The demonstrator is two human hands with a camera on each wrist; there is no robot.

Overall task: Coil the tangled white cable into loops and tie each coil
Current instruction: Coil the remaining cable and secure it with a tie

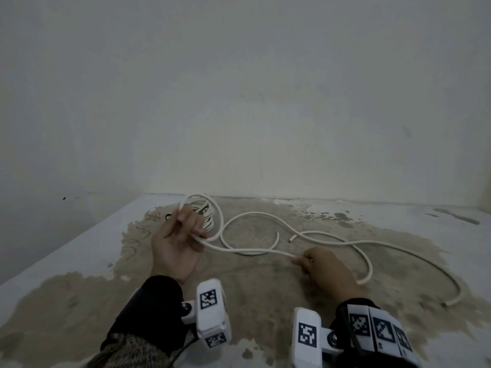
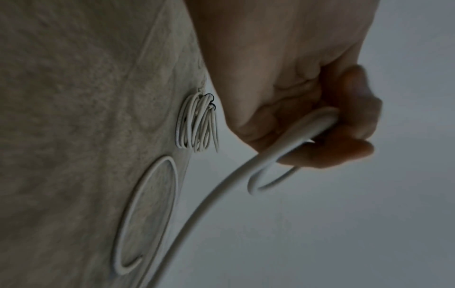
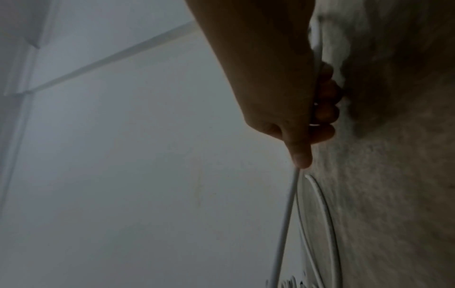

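A white cable (image 1: 247,251) runs taut between my two hands above the table. Raised, palm towards me, my left hand (image 1: 191,229) grips a small loop of the cable (image 2: 290,148) in its curled fingers. My right hand (image 1: 305,261) is low near the table and pinches the cable (image 3: 285,224) between thumb and fingers. Behind the left hand lies a finished white coil (image 1: 206,208) bound with a black tie (image 2: 210,101). The rest of the cable snakes in wide curves to the right, and its free end (image 1: 449,302) lies on the table.
The table (image 1: 265,301) has a worn brown patch with pale edges and meets a plain wall (image 1: 265,102) at the back. A curved stretch of cable (image 2: 147,214) lies flat near the coil. Two loose cable ends (image 1: 277,235) sit mid-table.
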